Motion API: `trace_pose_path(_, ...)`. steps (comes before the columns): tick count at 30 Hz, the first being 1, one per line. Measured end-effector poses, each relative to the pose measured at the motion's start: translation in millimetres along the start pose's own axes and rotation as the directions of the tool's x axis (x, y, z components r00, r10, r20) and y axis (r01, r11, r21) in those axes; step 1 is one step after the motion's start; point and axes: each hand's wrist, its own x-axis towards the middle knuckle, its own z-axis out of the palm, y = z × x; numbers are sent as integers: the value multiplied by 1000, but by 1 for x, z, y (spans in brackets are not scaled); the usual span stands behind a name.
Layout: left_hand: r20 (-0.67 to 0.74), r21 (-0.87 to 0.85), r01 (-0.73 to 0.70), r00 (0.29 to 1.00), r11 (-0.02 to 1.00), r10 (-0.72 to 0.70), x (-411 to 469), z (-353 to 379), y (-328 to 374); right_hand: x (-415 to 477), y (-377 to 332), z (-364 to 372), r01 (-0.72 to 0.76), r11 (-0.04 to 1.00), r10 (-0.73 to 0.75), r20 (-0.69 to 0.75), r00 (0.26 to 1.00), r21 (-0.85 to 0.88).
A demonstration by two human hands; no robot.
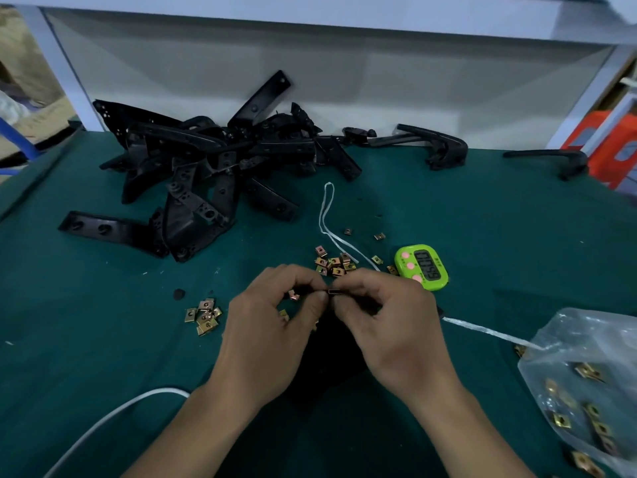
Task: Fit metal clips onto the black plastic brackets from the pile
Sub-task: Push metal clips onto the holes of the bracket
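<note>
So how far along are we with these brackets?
Early, I'd judge. Possibly done: two black parts set apart by the back wall, though no clips can be made out on them. In hand: the right hand pinches a black bracket while the left hand holds a metal clip. Left: the large bracket pile, with loose clips and a bag of clips waiting.
</note>
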Motion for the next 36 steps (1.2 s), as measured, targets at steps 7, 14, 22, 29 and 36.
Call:
trace_pose_path(7, 14, 39, -37, 999, 999, 36, -2, 1, 1, -1, 5, 2, 21, 999, -22, -26, 999, -28)
trace_pose_path(14, 14, 41, -26, 1000, 999, 26, -2, 0, 0, -2, 7, 4, 26, 997, -27, -13, 1000, -67)
trace_pose_path(22, 22, -31, -21, 1000, 999, 22, -1, -1, 4, 1, 2, -2, 54, 999, -54, 29, 998, -1)
trace_pose_path(29, -86, -128, 190, 976, 974, -201, 4, -3, -3, 2, 1, -12, 62, 976, -83, -92, 992, -211)
trace_pose_path(36, -92, -256, 328, 928, 909, -361, 11, -6, -13, 3, -1, -26, -126, 885, 270, 274, 923, -447)
